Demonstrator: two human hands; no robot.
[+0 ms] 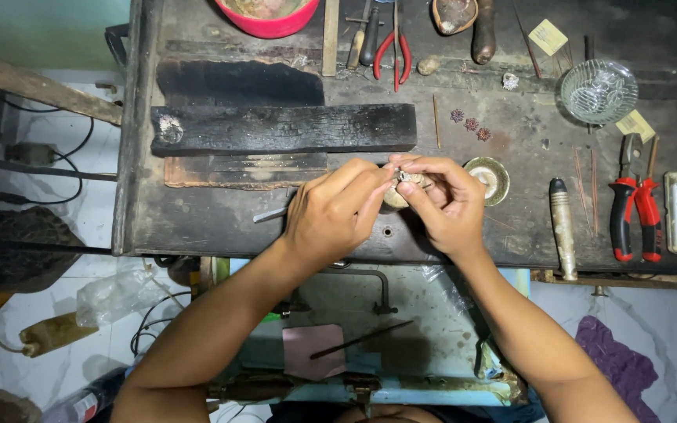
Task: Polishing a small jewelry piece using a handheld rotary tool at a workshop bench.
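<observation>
The surface (197, 227) is dark, worn wood, matt and scuffed. A charred block (284, 128) on it looks rough and sooty black. The pliers (635, 211) have glossy red plastic grips and dull metal jaws. The dish (598, 92) is clear, ribbed glass that glints. Between the hands, the small piece (404, 178) shines like bright metal. Below, a purple cloth (617, 364) lies soft and crumpled on the glossy pale floor (671, 321).

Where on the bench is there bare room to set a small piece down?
Bare patches: between the charred wooden block and the glass dish, though three small flower pieces lie there; and the front edge left of the left hand. Crowded: the right end around the red-handled pliers, and the back edge.
</observation>
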